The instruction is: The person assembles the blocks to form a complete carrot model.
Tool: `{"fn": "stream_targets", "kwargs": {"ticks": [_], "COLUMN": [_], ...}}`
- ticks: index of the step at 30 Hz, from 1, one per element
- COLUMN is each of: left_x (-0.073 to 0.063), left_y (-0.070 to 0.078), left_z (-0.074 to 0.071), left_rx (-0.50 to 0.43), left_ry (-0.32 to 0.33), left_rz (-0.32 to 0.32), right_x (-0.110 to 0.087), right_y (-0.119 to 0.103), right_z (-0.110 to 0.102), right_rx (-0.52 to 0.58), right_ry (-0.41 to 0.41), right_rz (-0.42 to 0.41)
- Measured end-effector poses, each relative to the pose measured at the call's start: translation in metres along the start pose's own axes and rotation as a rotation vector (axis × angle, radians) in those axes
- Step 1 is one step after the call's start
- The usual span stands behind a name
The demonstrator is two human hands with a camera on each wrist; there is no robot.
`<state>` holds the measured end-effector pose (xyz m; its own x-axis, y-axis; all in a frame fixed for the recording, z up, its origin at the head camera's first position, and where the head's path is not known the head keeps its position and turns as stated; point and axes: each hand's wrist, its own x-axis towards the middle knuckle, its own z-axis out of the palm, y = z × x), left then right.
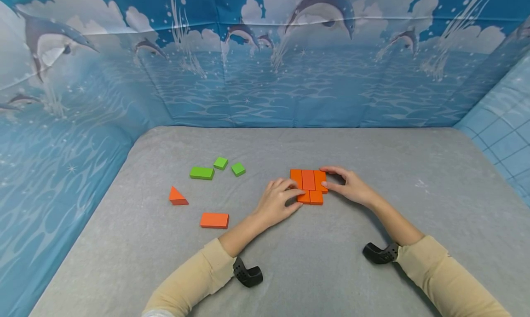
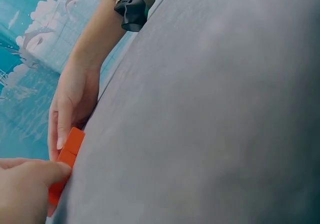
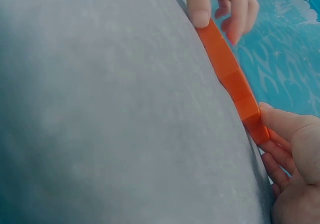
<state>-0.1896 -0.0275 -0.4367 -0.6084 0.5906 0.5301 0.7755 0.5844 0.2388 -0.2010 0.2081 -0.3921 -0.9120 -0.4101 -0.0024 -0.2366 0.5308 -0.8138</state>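
Observation:
Three orange rectangular blocks lie side by side on the grey cloth, with two smaller orange blocks set against their near side. My left hand pinches the lower left small block between thumb and finger, its other fingers bent over the group's left side. On the opposite side, my right hand holds the rightmost long block, index finger at its far end and thumb at its right side. The right wrist view shows the thumb against the orange row.
Left of the hands lie a long green block, two small green blocks, an orange triangular block and an orange rectangular block. A dolphin-print curtain borders the grey surface.

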Motion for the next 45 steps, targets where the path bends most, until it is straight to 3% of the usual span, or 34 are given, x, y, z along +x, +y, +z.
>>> {"fn": "stream_targets", "kwargs": {"ticks": [6, 10, 19, 25, 34, 45], "left_x": [0.001, -0.01, -0.07, -0.105, -0.144, -0.158], "left_y": [-0.005, -0.016, -0.045, -0.054, -0.07, -0.079], "left_z": [-0.024, -0.047, -0.09, -0.113, -0.125, -0.126], "left_rx": [-0.092, -0.119, -0.237, -0.284, -0.318, -0.352], "left_ry": [0.069, 0.094, 0.017, 0.018, -0.015, -0.021], "left_rz": [-0.048, -0.104, -0.243, -0.322, -0.318, -0.281], "right_x": [0.003, 0.007, 0.01, 0.009, 0.008, 0.01], "right_y": [0.011, 0.028, 0.04, 0.039, 0.036, 0.039], "right_z": [0.0, 0.0, 0.0, 0.001, 0.0, 0.001], "right_rx": [-0.003, -0.01, -0.01, -0.009, 0.004, -0.004], "right_ry": [0.006, 0.009, 0.007, 0.009, 0.014, 0.004], "right_rz": [0.004, -0.001, 0.008, 0.004, 0.018, -0.02]}}
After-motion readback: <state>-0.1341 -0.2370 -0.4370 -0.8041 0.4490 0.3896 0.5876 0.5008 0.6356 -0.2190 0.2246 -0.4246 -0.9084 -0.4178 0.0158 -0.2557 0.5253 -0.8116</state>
